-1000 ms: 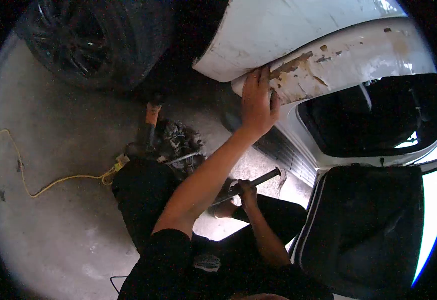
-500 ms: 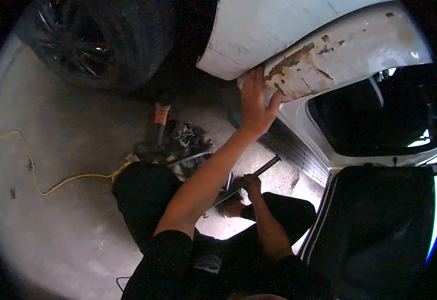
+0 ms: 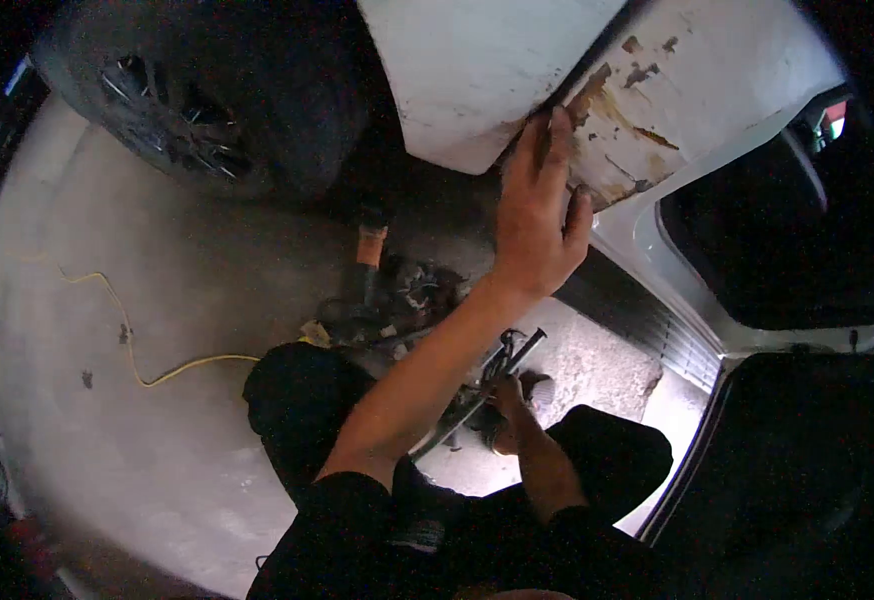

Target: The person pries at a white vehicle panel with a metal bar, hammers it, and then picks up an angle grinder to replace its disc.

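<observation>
My left hand (image 3: 542,210) lies with its fingers stretched out against the lower corner of a white car body panel (image 3: 727,90), whose paint is chipped and rusty. The fingertips reach the dark gap between it and the neighbouring white panel (image 3: 487,70). Lower down, my right hand (image 3: 505,393) is wrapped round a long dark metal bar (image 3: 529,346) with a flared end. The bar is held at a slant above the floor. Part of it is hidden behind my hand and arm.
A large black wheel (image 3: 207,110) stands at upper left. An orange-and-black tool (image 3: 371,248) and a dark heap of parts (image 3: 422,290) lie on the concrete floor. A yellow cord (image 3: 182,370) runs across it. The car's open doorway and door (image 3: 777,440) are on the right.
The view has shifted and come nearer the panels. My left hand's fingertips have moved along to the gap. My right hand still holds the bar, whose angle has become steeper.
</observation>
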Demonstrator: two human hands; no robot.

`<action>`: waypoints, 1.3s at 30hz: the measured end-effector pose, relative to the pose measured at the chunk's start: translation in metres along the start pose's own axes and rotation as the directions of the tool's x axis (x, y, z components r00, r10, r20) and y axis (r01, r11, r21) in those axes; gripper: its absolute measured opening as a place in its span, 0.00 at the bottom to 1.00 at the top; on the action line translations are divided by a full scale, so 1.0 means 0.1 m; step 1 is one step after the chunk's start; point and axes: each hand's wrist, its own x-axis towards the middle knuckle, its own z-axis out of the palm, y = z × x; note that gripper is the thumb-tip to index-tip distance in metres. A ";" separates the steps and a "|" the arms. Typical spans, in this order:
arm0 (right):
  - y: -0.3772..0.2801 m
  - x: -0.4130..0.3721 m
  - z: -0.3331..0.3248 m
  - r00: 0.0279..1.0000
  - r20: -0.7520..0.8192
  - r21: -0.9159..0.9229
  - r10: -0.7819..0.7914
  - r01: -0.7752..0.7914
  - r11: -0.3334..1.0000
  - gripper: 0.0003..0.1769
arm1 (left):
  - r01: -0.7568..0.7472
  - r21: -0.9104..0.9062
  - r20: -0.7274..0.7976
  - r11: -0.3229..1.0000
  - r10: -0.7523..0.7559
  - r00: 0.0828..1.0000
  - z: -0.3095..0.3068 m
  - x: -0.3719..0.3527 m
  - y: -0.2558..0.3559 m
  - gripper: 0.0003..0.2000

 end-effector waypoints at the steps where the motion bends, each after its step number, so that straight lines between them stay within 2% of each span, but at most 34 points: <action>1: 0.04 -0.01 0.07 0.987 0.014 0.239 0.161 -0.160 0.958 0.05 | -0.004 0.013 0.016 1.000 0.003 1.000 0.02 -0.02 -0.02 0.38; 2: 0.07 -0.03 0.13 0.948 0.028 0.466 0.319 -0.294 0.834 0.05 | 0.014 0.039 0.047 0.999 -0.016 0.999 0.04 -0.05 -0.04 0.39; 3: 0.07 -0.07 0.11 0.997 0.039 0.107 0.061 -0.065 0.992 0.06 | 0.029 0.063 0.073 0.998 -0.034 0.997 0.06 -0.06 -0.06 0.39; 4: 0.07 -0.08 0.16 0.998 -0.009 0.169 0.070 -0.067 0.983 0.06 | 0.021 0.070 0.078 0.997 -0.027 0.997 0.10 -0.08 -0.10 0.39; 6: 0.06 -0.08 0.26 0.991 -0.105 0.291 0.087 -0.053 0.955 0.08 | -0.032 0.070 -0.027 0.997 0.034 0.999 0.17 -0.14 -0.20 0.42; 9: 0.00 -0.10 0.33 0.974 -0.152 0.254 0.170 -0.127 0.959 0.13 | -0.007 0.052 -0.057 0.999 0.010 0.998 0.21 -0.18 -0.18 0.42; 11: -0.05 -0.11 0.36 0.923 -0.264 -0.009 0.281 -0.294 0.956 0.15 | -0.021 0.067 -0.062 0.998 0.026 0.998 0.19 -0.18 -0.06 0.41; 12: -0.06 -0.10 0.37 0.916 -0.271 -0.017 0.294 -0.310 0.951 0.15 | -0.036 0.082 -0.067 0.996 0.042 0.997 0.17 -0.14 0.03 0.41; 13: -0.07 -0.09 0.39 0.922 -0.243 0.008 0.301 -0.308 0.951 0.15 | -0.037 0.081 -0.069 0.996 0.043 0.997 0.13 -0.09 0.09 0.41; 15: 0.05 -0.06 0.41 0.952 -0.081 0.203 0.294 -0.273 0.940 0.16 | -0.155 0.027 -0.010 0.987 0.156 0.988 0.03 0.03 0.18 0.39; 16: 0.12 -0.07 0.41 0.956 0.010 0.306 0.293 -0.282 0.909 0.16 | -0.152 0.023 -0.013 0.988 0.152 0.988 0.05 0.03 0.14 0.39; 18: 0.24 -0.08 0.46 0.941 0.170 0.437 0.293 -0.338 0.833 0.16 | -0.167 -0.019 -0.092 0.986 0.165 0.982 0.11 0.01 0.01 0.38; 20: 0.31 -0.10 0.53 0.921 0.260 0.456 0.289 -0.381 0.804 0.17 | -0.121 -0.092 -0.136 0.988 0.108 0.985 0.18 -0.05 -0.11 0.37; 22: 0.16 -0.07 0.77 0.885 0.244 0.285 0.397 -0.456 0.843 0.14 | -0.073 -0.163 -0.171 0.984 0.044 0.984 0.20 -0.12 -0.27 0.36; 23: 0.17 -0.11 0.80 0.879 0.253 0.252 0.404 -0.463 0.850 0.14 | 0.011 -0.190 -0.157 0.982 -0.042 0.987 0.17 -0.14 -0.32 0.34; 24: 0.16 -0.09 0.84 0.890 0.252 0.234 0.381 -0.438 0.868 0.13 | 0.098 -0.215 -0.136 0.972 -0.129 0.982 0.16 -0.16 -0.37 0.33; 27: 0.29 -0.05 0.93 0.948 0.215 0.141 0.235 -0.268 0.953 0.12 | 0.096 -0.204 -0.029 0.974 -0.104 0.994 0.03 -0.14 -0.47 0.30; 29: 0.46 -0.03 0.96 0.975 0.171 0.048 0.143 -0.153 0.987 0.12 | 0.154 -0.136 0.040 0.979 -0.149 0.988 -0.09 -0.12 -0.38 0.26; 30: 0.57 -0.10 0.98 0.984 0.136 0.001 0.119 -0.120 0.993 0.11 | 0.197 -0.027 0.219 0.980 -0.187 0.958 -0.18 -0.11 -0.47 0.29; 31: 0.65 -0.11 1.02 0.990 0.101 -0.036 0.103 -0.100 0.994 0.11 | 0.182 -0.144 0.228 0.973 -0.147 0.963 -0.25 -0.03 -0.25 0.30; 32: 0.68 -0.12 1.06 0.994 0.063 -0.065 0.084 -0.080 0.995 0.11 | 0.106 -0.166 0.139 0.981 -0.083 0.987 -0.21 -0.05 -0.27 0.24; 33: 0.69 -0.15 1.12 0.997 0.027 -0.083 0.074 -0.072 0.994 0.10 | 0.143 -0.150 0.201 0.978 -0.111 0.973 -0.24 -0.10 -0.29 0.19; 34: 0.69 -0.13 1.19 0.999 0.003 -0.089 0.043 -0.042 0.995 0.10 | 0.168 -0.155 0.230 0.974 -0.130 0.964 -0.21 -0.08 -0.29 0.19; 36: 0.31 -0.12 1.29 0.977 0.117 -0.006 0.178 -0.179 0.984 0.12 | 0.087 -0.204 0.211 0.975 -0.043 0.977 -0.16 -0.07 -0.30 0.18; 38: -0.10 -0.20 1.43 0.957 0.180 0.037 0.226 -0.236 0.971 0.13 | 0.045 -0.163 0.192 0.986 -0.013 0.981 -0.12 -0.11 -0.33 0.18; 39: -0.31 -0.32 1.51 0.987 0.134 -0.018 0.090 -0.089 0.996 0.18 | 0.050 -0.165 0.187 0.985 -0.019 0.982 -0.11 -0.12 -0.32 0.19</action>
